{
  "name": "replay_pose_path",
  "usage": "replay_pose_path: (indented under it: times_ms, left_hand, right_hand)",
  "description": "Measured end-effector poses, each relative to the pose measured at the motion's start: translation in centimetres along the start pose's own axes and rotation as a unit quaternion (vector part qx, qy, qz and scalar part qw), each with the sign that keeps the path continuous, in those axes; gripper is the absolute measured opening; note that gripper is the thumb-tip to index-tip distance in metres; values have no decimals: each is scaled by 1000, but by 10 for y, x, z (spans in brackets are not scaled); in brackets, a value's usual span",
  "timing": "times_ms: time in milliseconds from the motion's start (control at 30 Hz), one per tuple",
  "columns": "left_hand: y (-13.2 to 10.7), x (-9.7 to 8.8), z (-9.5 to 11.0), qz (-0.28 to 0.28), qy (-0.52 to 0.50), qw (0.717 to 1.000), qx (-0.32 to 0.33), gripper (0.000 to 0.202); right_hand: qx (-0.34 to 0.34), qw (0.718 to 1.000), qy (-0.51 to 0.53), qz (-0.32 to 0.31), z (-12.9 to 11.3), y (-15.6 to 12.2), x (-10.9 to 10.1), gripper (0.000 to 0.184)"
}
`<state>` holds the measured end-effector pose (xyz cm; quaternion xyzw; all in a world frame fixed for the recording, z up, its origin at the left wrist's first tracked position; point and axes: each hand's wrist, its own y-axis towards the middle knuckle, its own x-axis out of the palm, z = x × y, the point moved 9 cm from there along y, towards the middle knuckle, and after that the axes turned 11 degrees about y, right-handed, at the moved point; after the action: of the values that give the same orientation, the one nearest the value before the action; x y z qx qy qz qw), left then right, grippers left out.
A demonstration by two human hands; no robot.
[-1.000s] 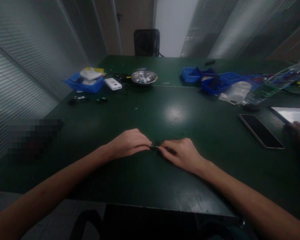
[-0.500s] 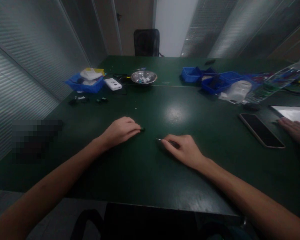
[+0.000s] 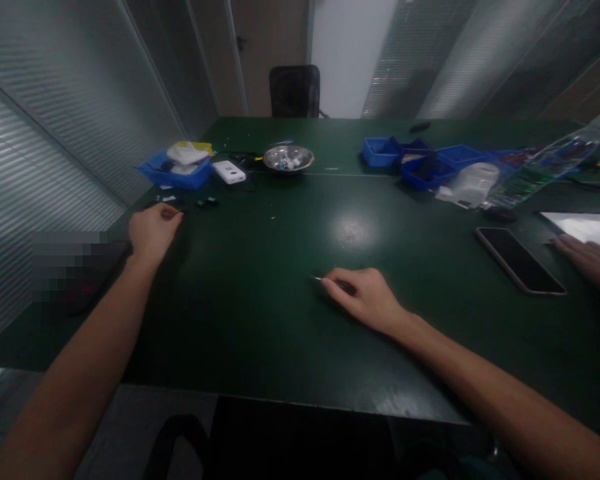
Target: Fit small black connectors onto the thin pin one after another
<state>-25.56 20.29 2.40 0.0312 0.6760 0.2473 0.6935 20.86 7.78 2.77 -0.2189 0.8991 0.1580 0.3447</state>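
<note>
Thin tool (image 3: 325, 281) pinched in the right hand (image 3: 367, 298), mid-bench

The tool's metal tip pokes out leftward, low over the green bench (image 3: 280, 333), fingers clamped on it. The left hand (image 3: 153, 231) is well apart at the left edge, curled just short of the small dark parts (image 3: 206, 201); whether it grips anything cannot be told. Beyond them sits a blue tray (image 3: 175, 175).

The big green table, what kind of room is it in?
Probably a meeting room used as a small-parts workshop: a long green table with an office chair at its far end, blue bins and a metal bowl of tiny parts, and the right hand holding a thin tool.
</note>
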Motion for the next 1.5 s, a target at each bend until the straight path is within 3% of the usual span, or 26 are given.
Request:
replay_pose_path:
  times_ms: [267, 633, 1033, 1333, 1500]
  left_hand:
    - [-6, -9, -11, -3, 35, 996, -84, 37]
    - [2, 5, -13, 0, 8, 999, -52, 26]
    - [3, 5, -10, 21, 8, 999, -23, 25]
    - [1, 3, -9, 27, 0, 999, -26, 42]
    - [2, 5, -4, 4, 44, 999, -7, 39]
  right_hand:
    - [-9, 1000, -2, -1, 0, -1, 0, 40]
    - [-5, 1000, -1, -8, 0, 0, 1, 40]
    - [-7, 1000, 2, -18, 0, -1, 3, 40]
    - [2, 1000, -19, -13, 1, 0, 2, 38]
    - [3, 1000, -13, -18, 0, 0, 2, 41]
